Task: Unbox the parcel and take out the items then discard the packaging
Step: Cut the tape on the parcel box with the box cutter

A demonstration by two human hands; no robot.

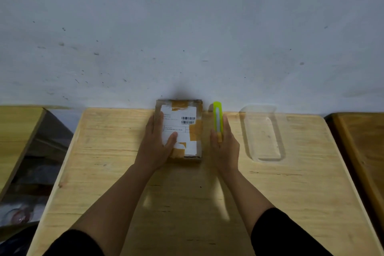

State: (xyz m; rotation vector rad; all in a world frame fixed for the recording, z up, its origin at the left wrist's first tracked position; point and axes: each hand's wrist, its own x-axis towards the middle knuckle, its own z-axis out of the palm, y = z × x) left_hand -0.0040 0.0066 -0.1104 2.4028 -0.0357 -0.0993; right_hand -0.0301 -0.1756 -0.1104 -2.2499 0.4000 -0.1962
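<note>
Wooden table (104, 151) by grey wall: left hand (154, 147) flat on parcel (187, 131), right hand (225, 147) clasping green cutter (218, 118)

A pale wooden desk (291, 193) with rounded far corners stands against a marked white wall. At the middle of its far edge lies a small cardboard parcel (187, 131) (patched with brown tape and a white label). Just to its right, a lime-green utility knife (217, 116) points toward the far edge. Near the far right corner lies a clear plastic tray (262, 133).
</note>
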